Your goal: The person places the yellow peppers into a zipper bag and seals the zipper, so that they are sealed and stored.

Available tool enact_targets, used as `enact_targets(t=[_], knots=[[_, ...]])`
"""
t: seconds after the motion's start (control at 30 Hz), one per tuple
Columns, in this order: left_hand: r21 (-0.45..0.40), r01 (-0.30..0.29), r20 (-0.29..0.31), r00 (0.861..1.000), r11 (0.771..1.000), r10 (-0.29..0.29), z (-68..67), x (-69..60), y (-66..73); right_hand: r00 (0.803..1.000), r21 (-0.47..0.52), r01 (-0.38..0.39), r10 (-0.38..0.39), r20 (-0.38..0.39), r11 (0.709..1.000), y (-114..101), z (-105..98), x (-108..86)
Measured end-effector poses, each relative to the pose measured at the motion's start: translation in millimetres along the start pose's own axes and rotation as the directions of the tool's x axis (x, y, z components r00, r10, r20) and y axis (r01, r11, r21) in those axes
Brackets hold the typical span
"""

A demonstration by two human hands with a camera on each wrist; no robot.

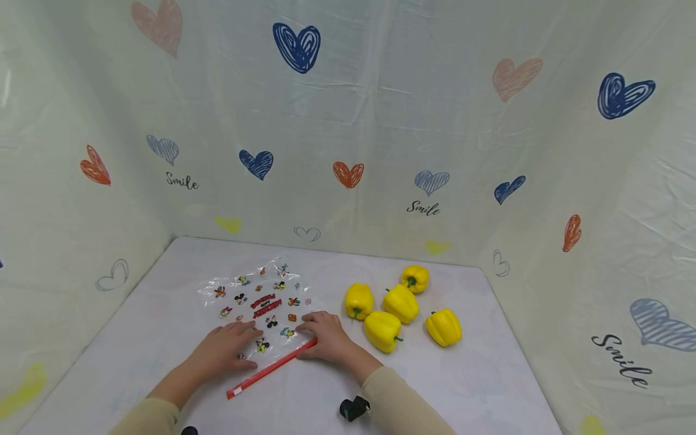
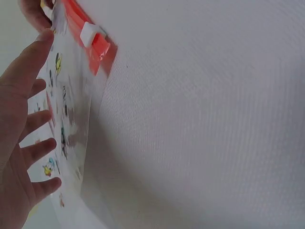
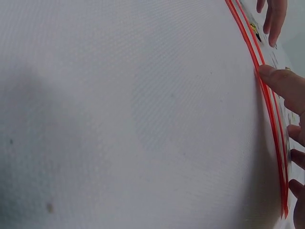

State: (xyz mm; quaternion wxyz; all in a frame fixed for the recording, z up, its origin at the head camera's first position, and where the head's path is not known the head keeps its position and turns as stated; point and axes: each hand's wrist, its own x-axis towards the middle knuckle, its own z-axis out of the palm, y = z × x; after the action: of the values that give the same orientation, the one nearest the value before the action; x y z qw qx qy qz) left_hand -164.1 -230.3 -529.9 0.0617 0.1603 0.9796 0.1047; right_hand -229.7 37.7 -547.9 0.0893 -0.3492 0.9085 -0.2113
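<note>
A clear zip bag (image 1: 277,320) printed with cartoon figures lies flat on the table, its red zip edge (image 1: 272,368) toward me. The white slider (image 2: 88,34) sits at the left end of that edge. My left hand (image 1: 225,349) is spread over the bag's left side, fingers apart; in the left wrist view they look straight, with nothing gripped. My right hand (image 1: 328,339) rests on the bag's right side, and its thumb (image 3: 276,76) touches the red edge in the right wrist view. Several yellow bell peppers (image 1: 382,331) lie just right of the right hand.
A small black object (image 1: 353,408) lies near the right sleeve, and part of another dark round thing (image 1: 189,431) shows at the bottom edge. Behind the white table (image 1: 136,338) hangs a curtain (image 1: 375,121) with printed hearts.
</note>
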Motion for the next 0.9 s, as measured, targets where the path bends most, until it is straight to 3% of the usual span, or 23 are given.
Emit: enact_targets(t=[0.37, 0.63, 0.9], knots=[[-0.049, -0.017, 0.023, 1.0, 0.999, 0.018, 5.0, -6.1, 18.4, 1.0, -0.012, 0.018, -0.017, 0.013, 1.0, -1.7, 0.2, -0.5], [-0.051, -0.053, 0.026, 0.998, 0.997, 0.054, 7.9, -9.9, 24.4, 1.0, -0.011, 0.023, -0.023, 0.006, 1.0, -3.7, 0.7, -0.7], [-0.04, -0.045, 0.027, 0.999, 0.998, 0.046, 10.4, -13.5, 28.4, 0.999, 0.005, 0.036, -0.036, 0.012, 0.999, -4.1, 0.2, -1.9]])
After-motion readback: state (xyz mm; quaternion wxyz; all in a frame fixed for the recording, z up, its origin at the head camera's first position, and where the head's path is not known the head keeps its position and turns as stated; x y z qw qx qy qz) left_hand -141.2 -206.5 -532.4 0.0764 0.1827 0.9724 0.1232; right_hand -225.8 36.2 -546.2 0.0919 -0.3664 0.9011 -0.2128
